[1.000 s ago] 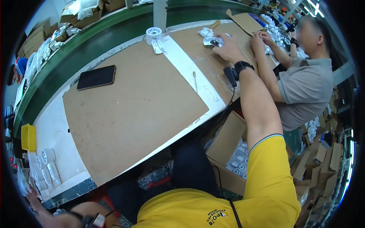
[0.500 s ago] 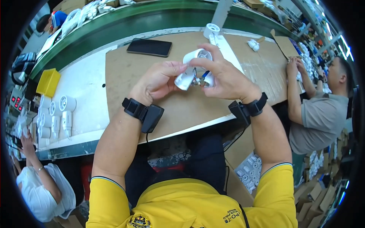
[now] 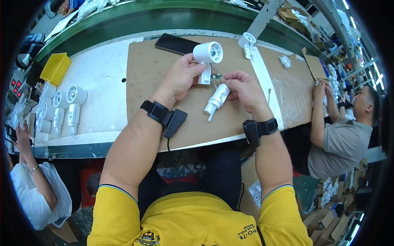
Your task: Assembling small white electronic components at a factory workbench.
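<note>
My left hand (image 3: 180, 78) grips a white fan-like housing (image 3: 202, 53), its thumb at the base of the round head. The head's open end faces right, with a hub inside, and a short flat stem hangs below. Thin wires and a small circuit board (image 3: 216, 76) come out beside the stem. My right hand (image 3: 248, 91) pinches the upper end of a white cylindrical handle part (image 3: 217, 98). This part tilts down to the left, with a narrow prong at its lower end. A wire runs up from it toward the board.
Brown cardboard (image 3: 164, 106) covers the bench before me. A black phone (image 3: 174, 44) lies behind my left hand. Similar white housings (image 3: 76, 95) stand at left near a yellow bin (image 3: 56, 68). Another white housing (image 3: 246, 39) stands at the back. People work on both sides.
My hands have moved apart, the left lifting the round-headed housing upright. The handle part now shows clearly in my right hand. The whole view has shifted a little.
</note>
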`<state>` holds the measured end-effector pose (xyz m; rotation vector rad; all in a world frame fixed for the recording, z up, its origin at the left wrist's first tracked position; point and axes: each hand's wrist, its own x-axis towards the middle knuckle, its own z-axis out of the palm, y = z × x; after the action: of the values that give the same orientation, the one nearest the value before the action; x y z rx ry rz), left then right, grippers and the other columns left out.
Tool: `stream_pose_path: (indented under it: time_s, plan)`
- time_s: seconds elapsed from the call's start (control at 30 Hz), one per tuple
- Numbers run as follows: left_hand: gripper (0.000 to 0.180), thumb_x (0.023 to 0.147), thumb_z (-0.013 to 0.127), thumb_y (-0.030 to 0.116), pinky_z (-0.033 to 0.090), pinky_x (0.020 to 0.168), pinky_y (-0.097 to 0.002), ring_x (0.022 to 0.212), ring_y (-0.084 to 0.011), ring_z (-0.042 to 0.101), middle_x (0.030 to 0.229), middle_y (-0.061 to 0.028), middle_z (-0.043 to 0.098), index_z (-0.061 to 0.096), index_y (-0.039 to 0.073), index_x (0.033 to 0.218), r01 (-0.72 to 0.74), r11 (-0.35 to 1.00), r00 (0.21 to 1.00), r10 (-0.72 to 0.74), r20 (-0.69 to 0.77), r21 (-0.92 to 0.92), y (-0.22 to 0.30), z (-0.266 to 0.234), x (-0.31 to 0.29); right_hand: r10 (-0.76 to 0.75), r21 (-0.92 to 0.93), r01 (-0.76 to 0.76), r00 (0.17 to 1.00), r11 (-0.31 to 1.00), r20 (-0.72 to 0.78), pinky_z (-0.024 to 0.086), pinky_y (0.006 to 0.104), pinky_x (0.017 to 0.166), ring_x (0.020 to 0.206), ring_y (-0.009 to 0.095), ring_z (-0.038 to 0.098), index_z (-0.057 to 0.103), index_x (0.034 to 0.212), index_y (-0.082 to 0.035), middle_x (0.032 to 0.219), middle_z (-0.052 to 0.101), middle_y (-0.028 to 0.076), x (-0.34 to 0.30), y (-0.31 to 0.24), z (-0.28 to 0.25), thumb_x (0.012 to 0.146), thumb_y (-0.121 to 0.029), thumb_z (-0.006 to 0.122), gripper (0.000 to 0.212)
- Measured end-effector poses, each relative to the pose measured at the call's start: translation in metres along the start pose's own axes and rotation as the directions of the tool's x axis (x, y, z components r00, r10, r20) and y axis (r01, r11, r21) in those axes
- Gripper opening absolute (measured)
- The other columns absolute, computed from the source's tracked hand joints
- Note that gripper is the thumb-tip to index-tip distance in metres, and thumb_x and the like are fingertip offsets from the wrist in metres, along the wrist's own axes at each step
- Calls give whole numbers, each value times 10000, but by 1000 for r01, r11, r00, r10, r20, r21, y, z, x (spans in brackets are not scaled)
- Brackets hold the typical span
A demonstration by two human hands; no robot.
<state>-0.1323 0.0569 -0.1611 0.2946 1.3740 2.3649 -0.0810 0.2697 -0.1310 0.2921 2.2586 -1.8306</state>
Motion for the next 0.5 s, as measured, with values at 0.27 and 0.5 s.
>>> stream_pose_path:
  time_s: [0.27,0.5]
  plan:
    - [346,988,601,84,571,815,-326,949,-175,689,1095,-128,711,528,16,1320,14,998,999,-12,-38,60,1,-6,5,-815,-671,675,551,306,181,549,314,817,912,187,669,695,1070,-12,1050,678,82,-8,-1,29,832,27,675,242]
    - [370,986,621,100,578,801,-327,937,-167,681,1078,-96,697,520,23,1334,48,996,997,-44,-56,80,0,-7,5,-791,-524,737,585,427,178,541,287,842,951,191,675,714,1040,-21,1089,691,90,3,-6,11,832,61,677,226]
